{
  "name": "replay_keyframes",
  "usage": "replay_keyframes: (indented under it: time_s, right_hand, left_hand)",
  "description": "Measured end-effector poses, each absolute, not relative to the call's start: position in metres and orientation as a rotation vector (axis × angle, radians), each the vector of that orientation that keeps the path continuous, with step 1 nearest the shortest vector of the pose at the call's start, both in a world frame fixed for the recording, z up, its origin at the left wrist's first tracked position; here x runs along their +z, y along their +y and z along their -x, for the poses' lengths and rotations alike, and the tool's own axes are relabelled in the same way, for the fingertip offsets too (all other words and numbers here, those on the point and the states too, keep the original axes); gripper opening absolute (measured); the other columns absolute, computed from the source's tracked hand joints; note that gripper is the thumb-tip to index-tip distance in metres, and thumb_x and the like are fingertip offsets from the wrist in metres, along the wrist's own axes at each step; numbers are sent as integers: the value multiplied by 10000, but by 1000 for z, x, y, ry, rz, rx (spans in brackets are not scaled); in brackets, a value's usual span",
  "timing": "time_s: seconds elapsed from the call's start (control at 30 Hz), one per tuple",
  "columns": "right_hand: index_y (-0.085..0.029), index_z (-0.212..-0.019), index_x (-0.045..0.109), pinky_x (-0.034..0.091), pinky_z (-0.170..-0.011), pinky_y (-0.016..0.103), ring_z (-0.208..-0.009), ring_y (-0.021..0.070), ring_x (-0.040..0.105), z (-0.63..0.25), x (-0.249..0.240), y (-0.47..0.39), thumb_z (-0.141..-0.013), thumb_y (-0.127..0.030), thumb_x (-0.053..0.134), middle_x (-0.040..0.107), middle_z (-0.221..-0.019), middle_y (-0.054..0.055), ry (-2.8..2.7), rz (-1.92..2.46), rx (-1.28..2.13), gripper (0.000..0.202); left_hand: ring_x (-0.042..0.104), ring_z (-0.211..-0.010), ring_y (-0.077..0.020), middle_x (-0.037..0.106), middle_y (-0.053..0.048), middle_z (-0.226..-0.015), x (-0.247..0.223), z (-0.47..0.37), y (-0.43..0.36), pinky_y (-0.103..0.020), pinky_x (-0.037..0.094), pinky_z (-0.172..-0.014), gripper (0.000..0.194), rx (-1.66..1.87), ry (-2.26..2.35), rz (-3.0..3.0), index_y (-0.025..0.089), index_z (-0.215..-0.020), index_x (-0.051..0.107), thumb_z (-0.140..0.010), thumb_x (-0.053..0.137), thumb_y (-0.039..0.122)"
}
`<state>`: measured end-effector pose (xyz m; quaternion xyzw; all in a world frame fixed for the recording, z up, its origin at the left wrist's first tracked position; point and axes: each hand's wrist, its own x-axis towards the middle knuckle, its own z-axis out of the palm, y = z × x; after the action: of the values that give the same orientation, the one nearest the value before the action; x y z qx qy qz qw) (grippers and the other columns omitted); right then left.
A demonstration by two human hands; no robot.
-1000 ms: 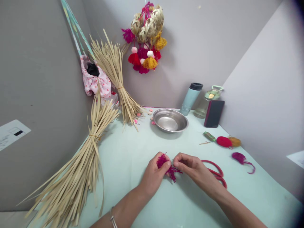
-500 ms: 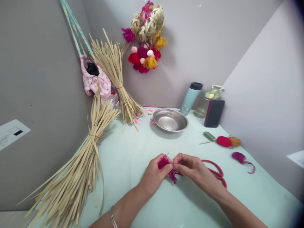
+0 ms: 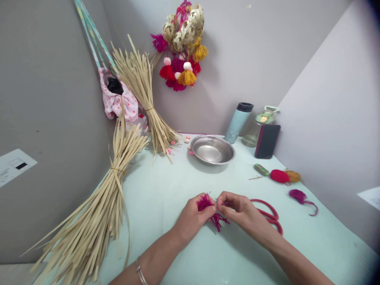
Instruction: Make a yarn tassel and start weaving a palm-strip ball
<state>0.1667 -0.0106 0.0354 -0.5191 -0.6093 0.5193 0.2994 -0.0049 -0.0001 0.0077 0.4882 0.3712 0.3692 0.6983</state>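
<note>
A small bunch of magenta yarn, like a tassel (image 3: 219, 221), is pinched between the thumb and fingers of my left hand (image 3: 194, 215). Frayed ends stick out above and below the grip. Right beside it, my right hand (image 3: 239, 206) is closed in a pinch, thumb against forefinger. A bit of magenta yarn shows inside its curled fingers; most of that strand is hidden. Scissors with red handles (image 3: 268, 211) lie on the table just behind the right hand, their blades out of sight.
Straw bundles (image 3: 118, 170) lie at the left. A steel bowl (image 3: 212, 152) sits mid-back, near a tumbler (image 3: 239, 122), a bottle (image 3: 252, 132) and a phone (image 3: 267, 141). Red yarn (image 3: 279, 176) and magenta yarn (image 3: 297, 196) lie right. Woven balls with tassels (image 3: 187, 33) hang on the wall.
Both hands stay almost in place. The lower yarn ends have spread slightly, and the gap between the fingertips looks a touch wider. The whole view has shifted a little.
</note>
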Motion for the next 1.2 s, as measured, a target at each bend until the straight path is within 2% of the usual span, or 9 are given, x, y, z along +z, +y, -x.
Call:
replay_keyframes:
  time_s: [0.13, 0.27, 0.6, 0.8, 1.07, 1.2]
  right_hand:
    - [-185, -753, 527, 308, -610, 261, -656, 129, 385, -169, 41, -11, -926, -445, 494, 465, -695, -26, -1658, 1379, 1337, 314]
    - [-188, -741, 522, 300, -604, 269, -645, 133, 380, -169, 39, -8, -905, -476, 533, 456, -676, -27, -1648, 1323, 1424, 332]
    - [-179, -801, 574, 342, -624, 267, -674, 135, 435, -167, 38, -9, -883, -452, 572, 531, -722, -10, -1585, 1351, 1391, 285]
    - [-180, -791, 583, 357, -619, 265, -660, 136, 457, -167, 34, -9, -859, -383, 587, 550, -710, -10, -1579, 1382, 1360, 214]
    - [-183, -759, 557, 341, -597, 259, -632, 130, 434, -164, 37, -10, -846, -343, 572, 520, -676, -21, -1614, 1413, 1333, 183]
    - [-179, -764, 548, 339, -602, 257, -638, 126, 421, -166, 35, -10, -848, -309, 562, 511, -676, -25, -1627, 1400, 1309, 154]
  left_hand:
    - [443, -594, -93, 499, 24, -637, 7, 3, 0, -237, 355, -607, 109, 816, 858, -1080, 152, -785, 567, -808, 600, 254]
    - [457, -601, -95, 504, 20, -645, 6, 3, 1, -238, 361, -609, 103, 830, 867, -1058, 154, -780, 558, -807, 602, 243]
    - [477, -617, -98, 501, 19, -676, 7, 4, 0, -230, 380, -617, 173, 852, 855, -1062, 161, -801, 551, -844, 595, 323]
    - [469, -623, -107, 498, 15, -679, 6, 4, 0, -243, 375, -632, 215, 860, 841, -1066, 160, -802, 567, -826, 618, 368]
    - [399, -601, -98, 456, 33, -637, 13, 5, 0, -235, 318, -593, 123, 862, 842, -1111, 167, -734, 541, -797, 607, 250]
    - [384, -588, -95, 444, 37, -629, 13, 5, -1, -238, 309, -581, 118, 858, 851, -1098, 166, -743, 543, -806, 593, 252]
